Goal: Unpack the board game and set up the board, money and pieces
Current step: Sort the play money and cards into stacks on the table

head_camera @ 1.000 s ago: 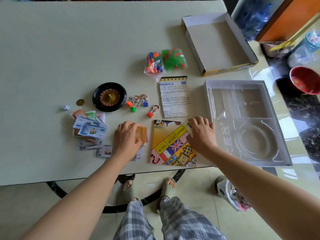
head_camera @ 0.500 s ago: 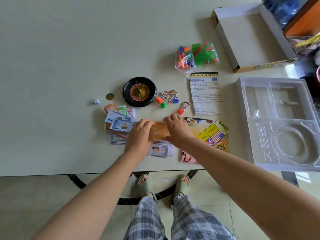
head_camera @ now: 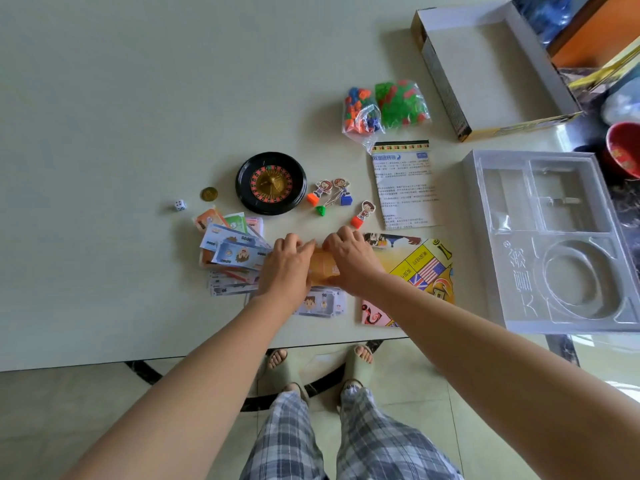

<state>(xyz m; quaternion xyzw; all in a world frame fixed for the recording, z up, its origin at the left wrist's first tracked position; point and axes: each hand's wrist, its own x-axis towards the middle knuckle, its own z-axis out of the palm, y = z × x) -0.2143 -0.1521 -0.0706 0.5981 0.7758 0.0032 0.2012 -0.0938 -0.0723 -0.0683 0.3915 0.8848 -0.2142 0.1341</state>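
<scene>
Head view: just below the middle of the frame both hands meet over a small orange stack of cards [head_camera: 320, 268]. The left hand [head_camera: 287, 268] and the right hand [head_camera: 349, 261] each curl their fingers round an end of it, pinching it between them.

The notes [head_camera: 235, 251] lie in a loose fan left of the hands, with a few more [head_camera: 322, 303] under the wrists near the table edge [head_camera: 104, 362]. The board [head_camera: 415, 271] lies folded to the right, under the right forearm. The pawns [head_camera: 332, 195] and the wheel [head_camera: 271, 182] sit just above the hands, and the die [head_camera: 179, 204] and coin [head_camera: 209, 194] are further left.

Risks, as I judge them:
- The stack is thin and held only at its ends, so a slack pinch could spill cards onto the notes and mix them.
- The notes under the wrists are close to the edge (a dragged forearm could sweep them to the floor).
- Unfolding the board where it lies would likely knock the nearest pawn [head_camera: 362, 214] and push the leaflet [head_camera: 403, 185], since both sit right beside its top edge.
</scene>
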